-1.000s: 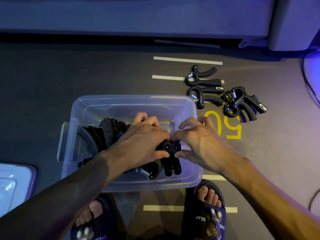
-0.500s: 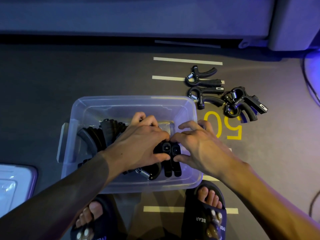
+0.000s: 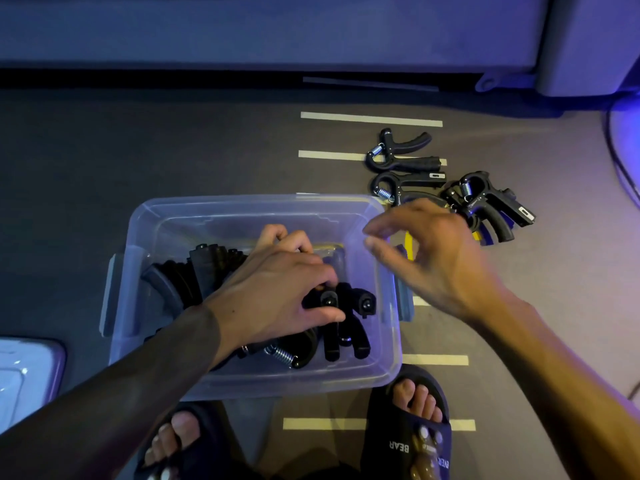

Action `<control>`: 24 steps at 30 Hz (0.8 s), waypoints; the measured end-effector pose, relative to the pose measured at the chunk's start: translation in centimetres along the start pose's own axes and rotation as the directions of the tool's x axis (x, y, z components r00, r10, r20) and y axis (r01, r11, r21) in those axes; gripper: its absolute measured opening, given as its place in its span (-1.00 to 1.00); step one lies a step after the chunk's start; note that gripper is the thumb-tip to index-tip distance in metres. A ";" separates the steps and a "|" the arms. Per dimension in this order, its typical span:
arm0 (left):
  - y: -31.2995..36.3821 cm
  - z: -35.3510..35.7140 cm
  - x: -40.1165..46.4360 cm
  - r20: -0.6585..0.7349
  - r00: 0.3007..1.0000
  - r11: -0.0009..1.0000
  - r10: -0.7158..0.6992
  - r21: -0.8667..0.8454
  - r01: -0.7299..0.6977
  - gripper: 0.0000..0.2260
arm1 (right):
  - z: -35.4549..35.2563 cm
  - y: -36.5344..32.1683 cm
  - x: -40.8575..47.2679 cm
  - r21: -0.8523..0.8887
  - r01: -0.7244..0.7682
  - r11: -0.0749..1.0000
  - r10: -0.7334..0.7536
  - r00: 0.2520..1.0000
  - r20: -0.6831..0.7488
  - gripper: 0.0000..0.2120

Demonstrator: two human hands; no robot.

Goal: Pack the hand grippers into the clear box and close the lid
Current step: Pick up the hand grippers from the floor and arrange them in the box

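The clear box (image 3: 221,213) sits on the floor in front of me, holding several black hand grippers (image 3: 194,271). My left hand (image 3: 277,285) is inside the box, its fingers and thumb curled round a black gripper (image 3: 329,303) among the packed ones. Beside that one, another gripper (image 3: 360,317) lies free near the box's right wall. My right hand (image 3: 433,251) hovers over the box's right rim, fingers loosely bent, holding nothing. Several more loose hand grippers (image 3: 408,181) lie on the floor beyond the right hand.
The box's lid (image 3: 27,372) lies at the left edge of view. My sandalled feet (image 3: 412,420) stand just behind the box. A sofa base (image 3: 311,39) runs along the far side. A cable (image 3: 623,168) trails at the right.
My right hand has let go of the grippers in the box and lifted up and to the right, over the rim. My left hand stays on the gripper inside.
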State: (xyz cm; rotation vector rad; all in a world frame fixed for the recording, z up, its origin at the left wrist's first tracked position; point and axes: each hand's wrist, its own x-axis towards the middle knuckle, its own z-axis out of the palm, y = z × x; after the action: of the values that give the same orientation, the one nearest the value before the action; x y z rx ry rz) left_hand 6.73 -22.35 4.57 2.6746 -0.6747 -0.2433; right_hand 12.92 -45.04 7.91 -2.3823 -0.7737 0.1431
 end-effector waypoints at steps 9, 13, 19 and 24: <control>-0.5 0.2 0.7 -0.016 0.999 0.998 0.030 -0.060 -0.031 -0.57 | 2.9 8.8 3.4 0.156 -0.439 0.885 0.459 0.880 -0.123 -0.92; -0.7 0.4 1.0 -0.035 0.999 0.994 0.021 -0.111 -0.025 -0.60 | 4.8 14.0 5.1 -0.072 -0.523 0.849 0.525 0.851 0.000 -0.69; -1.2 0.6 1.3 -0.021 1.000 0.994 0.015 -0.106 -0.017 -0.63 | 6.0 16.4 6.4 -0.458 -0.440 0.772 0.540 0.835 0.109 -0.52; -1.3 0.4 1.4 -0.015 1.000 0.992 0.012 -0.129 -0.014 -0.62 | 6.3 16.1 5.5 -0.465 -0.373 0.803 0.452 0.889 0.068 -0.65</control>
State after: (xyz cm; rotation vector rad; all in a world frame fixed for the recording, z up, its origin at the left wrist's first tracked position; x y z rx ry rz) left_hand 8.35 -22.09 3.55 2.5462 -0.6491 -0.2556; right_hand 23.64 -48.85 -6.18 -2.9872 -0.3644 0.4028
